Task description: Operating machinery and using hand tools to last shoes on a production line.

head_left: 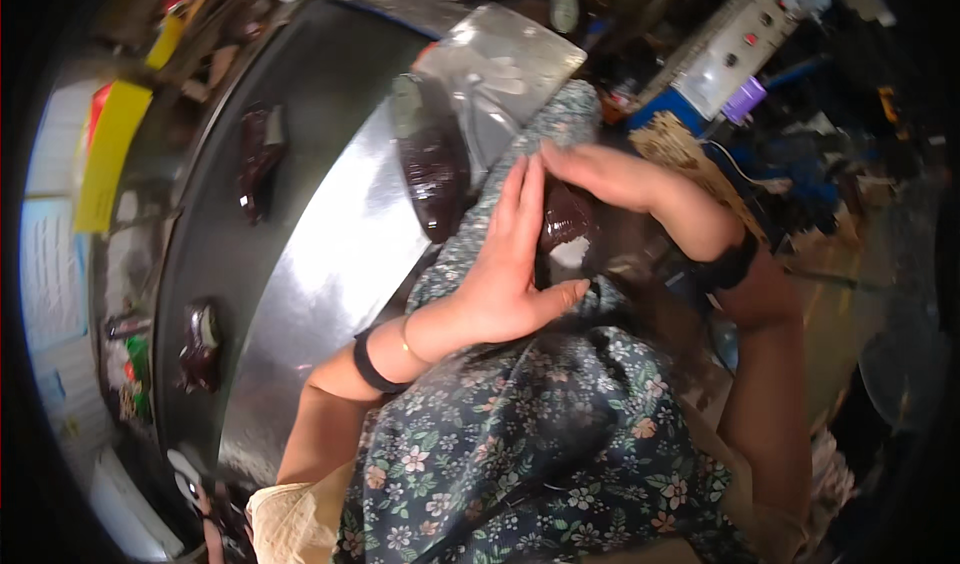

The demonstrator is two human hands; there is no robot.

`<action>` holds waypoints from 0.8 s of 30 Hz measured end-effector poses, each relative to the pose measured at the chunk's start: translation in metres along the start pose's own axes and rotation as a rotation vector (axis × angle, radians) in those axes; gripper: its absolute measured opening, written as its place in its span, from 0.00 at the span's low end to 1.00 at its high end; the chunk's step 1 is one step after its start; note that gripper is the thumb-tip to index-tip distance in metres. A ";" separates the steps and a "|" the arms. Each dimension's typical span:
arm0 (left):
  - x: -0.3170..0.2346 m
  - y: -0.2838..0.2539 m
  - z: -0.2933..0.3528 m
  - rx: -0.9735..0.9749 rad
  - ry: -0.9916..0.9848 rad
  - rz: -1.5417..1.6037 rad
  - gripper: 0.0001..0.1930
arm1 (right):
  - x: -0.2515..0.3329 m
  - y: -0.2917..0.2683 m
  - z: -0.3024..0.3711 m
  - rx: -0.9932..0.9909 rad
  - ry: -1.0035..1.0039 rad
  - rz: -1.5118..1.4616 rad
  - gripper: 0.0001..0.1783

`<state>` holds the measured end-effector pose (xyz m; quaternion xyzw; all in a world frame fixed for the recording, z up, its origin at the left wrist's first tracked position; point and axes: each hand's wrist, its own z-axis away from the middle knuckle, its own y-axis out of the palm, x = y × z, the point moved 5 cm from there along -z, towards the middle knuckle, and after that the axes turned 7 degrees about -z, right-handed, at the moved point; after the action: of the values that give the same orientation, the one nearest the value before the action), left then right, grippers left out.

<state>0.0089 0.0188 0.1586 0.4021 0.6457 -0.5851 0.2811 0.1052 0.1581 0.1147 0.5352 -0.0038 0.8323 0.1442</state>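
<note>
A glossy dark brown shoe upper (568, 216) with a pale patch at its near end sits between my two hands, above my floral apron. My left hand (508, 279) lies along its left side, fingers long and together, thumb reaching toward the near end. From the right, my right hand (610, 179) curves over the far end, and its fingertips meet those of the left. The palms enclose the upper, so much of it is hidden. Just left, a second dark brown upper on a grey-green last (432, 169) lies at the edge of a shiny metal surface (320, 254).
Further left runs a dark belt (330, 64) carrying two more brown shoe uppers, one far (262, 154) and one near (200, 344). A clear-covered metal plate (510, 49) stands ahead. At the far right are a control panel (740, 49) with buttons and a purple item (743, 99).
</note>
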 end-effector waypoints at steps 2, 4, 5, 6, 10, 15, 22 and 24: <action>-0.008 0.012 -0.018 0.150 0.104 0.246 0.59 | -0.001 0.003 0.052 -0.171 0.063 0.103 0.39; -0.014 0.028 -0.029 0.419 0.020 0.844 0.49 | -0.012 0.008 0.088 -0.184 0.129 -0.183 0.35; -0.018 0.035 -0.031 0.543 -0.017 1.053 0.46 | -0.023 0.006 0.107 -0.231 0.239 -0.282 0.33; -0.024 0.036 -0.031 0.609 0.008 1.276 0.43 | -0.027 0.011 0.127 -0.193 0.255 -0.405 0.33; 0.000 0.030 -0.016 0.452 -0.076 0.724 0.28 | -0.053 0.013 0.166 -0.591 0.109 -0.743 0.39; 0.057 -0.034 0.014 -0.228 -0.173 0.141 0.14 | -0.014 -0.026 0.141 -0.604 -0.386 -0.566 0.38; 0.084 -0.077 0.035 -0.485 -0.314 -0.204 0.18 | 0.053 -0.151 -0.084 -0.922 -0.642 0.153 0.36; 0.087 -0.084 0.032 -0.529 -0.334 -0.231 0.19 | 0.052 -0.180 -0.163 -0.986 -0.234 0.569 0.43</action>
<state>-0.1114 0.0043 0.1255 0.1378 0.7614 -0.4830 0.4098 -0.0160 0.3687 0.0651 0.4712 -0.5505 0.6736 0.1454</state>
